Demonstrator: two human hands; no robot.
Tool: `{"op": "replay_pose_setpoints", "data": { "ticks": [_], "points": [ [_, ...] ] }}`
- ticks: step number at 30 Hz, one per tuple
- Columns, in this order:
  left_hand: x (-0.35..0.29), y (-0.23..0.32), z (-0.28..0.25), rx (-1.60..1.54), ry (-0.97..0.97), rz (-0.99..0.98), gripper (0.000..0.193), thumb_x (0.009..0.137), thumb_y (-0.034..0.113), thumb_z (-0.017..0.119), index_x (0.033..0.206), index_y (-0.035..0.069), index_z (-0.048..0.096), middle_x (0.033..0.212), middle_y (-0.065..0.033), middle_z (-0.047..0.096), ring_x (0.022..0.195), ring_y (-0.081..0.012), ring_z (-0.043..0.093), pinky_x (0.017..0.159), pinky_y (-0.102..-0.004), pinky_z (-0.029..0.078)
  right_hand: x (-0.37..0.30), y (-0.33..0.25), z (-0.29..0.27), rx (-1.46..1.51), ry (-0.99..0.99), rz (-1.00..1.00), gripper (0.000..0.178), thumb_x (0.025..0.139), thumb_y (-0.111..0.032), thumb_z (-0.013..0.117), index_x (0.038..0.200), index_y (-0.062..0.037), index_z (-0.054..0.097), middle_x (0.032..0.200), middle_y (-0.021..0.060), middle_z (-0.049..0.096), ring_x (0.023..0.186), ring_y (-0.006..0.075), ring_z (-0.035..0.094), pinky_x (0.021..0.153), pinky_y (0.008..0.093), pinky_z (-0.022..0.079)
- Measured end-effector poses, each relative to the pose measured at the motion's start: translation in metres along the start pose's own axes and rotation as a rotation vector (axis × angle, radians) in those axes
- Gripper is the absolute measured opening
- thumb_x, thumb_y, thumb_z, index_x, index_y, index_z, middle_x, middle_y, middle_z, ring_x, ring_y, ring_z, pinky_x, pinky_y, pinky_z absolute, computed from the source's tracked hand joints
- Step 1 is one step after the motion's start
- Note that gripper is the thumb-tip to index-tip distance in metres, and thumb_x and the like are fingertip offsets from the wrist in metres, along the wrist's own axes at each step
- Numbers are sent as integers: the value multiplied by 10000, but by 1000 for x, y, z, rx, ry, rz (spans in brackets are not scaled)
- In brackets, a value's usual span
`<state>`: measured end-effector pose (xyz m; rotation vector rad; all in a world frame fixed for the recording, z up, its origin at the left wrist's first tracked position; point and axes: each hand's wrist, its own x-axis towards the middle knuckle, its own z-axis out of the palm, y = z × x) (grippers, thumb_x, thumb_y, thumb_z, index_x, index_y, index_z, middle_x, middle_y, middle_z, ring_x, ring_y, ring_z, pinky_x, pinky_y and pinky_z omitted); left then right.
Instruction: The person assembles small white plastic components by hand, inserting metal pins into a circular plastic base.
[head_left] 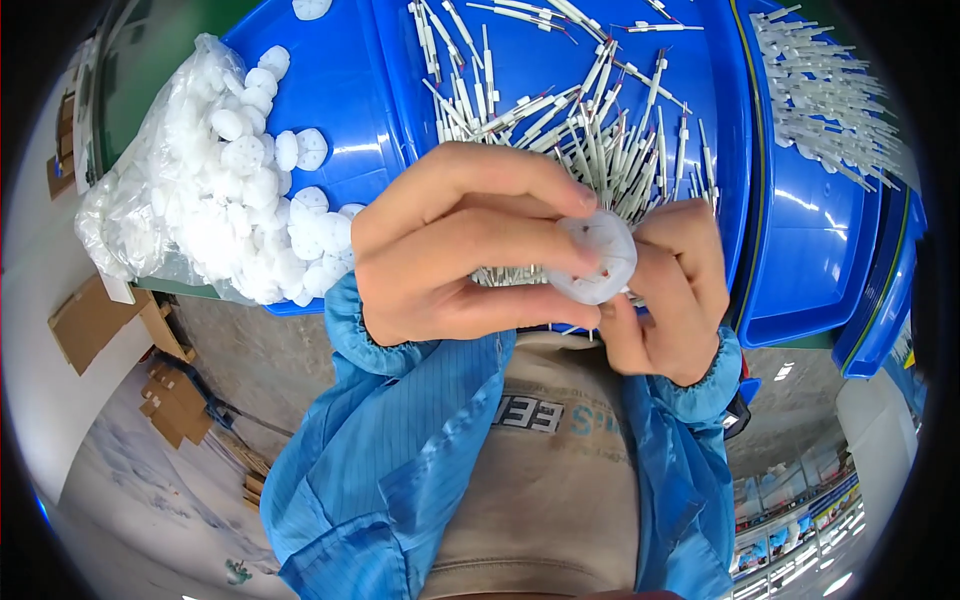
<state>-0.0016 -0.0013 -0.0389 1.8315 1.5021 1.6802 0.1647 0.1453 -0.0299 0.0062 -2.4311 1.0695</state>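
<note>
I see both hands meeting just below the near rim of the middle blue tray (350,100), which I take as my landmark. My left hand (450,250) has its fingers curled closed around a round white plastic disc (600,258), thumb underneath and the forefingers laid over its top edge. My right hand (675,290) touches the same disc from the other side, fingers bent in against its rim; I can't tell whether it also pinches one of the thin pins. The disc sits between the two hands, over the tray's near edge, with small holes showing in its face.

Inside the tray, just beyond the hands, lies a loose heap of thin white pins (560,110) with metal tips, criss-crossed. Left of the tray's middle, a clear plastic bag (150,190) spills more white discs (290,240) onto the blue surface. Right of this tray stands a second blue tray (820,250), holding another pile of pins (825,90) at its far end. Blue sleeves (400,440) with elastic cuffs cover both forearms below the tray.
</note>
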Motion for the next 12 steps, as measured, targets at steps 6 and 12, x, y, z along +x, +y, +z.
{"op": "replay_pose_setpoints", "data": {
  "ticks": [6,12],
  "points": [
    [-3,3,19,151,150,29,267,658,95,859,882,14,739,1022,-138,664,912,-285,716,738,-313,614,8,-14,-1,280,22,449,78,832,-52,664,866,15,644,729,109,564,589,185,541,513,280,417],
    [-12,1,31,-61,287,65,210,768,123,787,945,20,742,1051,-87,697,855,-355,722,639,-325,625,19,-10,-21,-37,82,657,298,976,-167,597,773,15,717,563,129,616,445,172,557,446,280,412]
  ]
}}
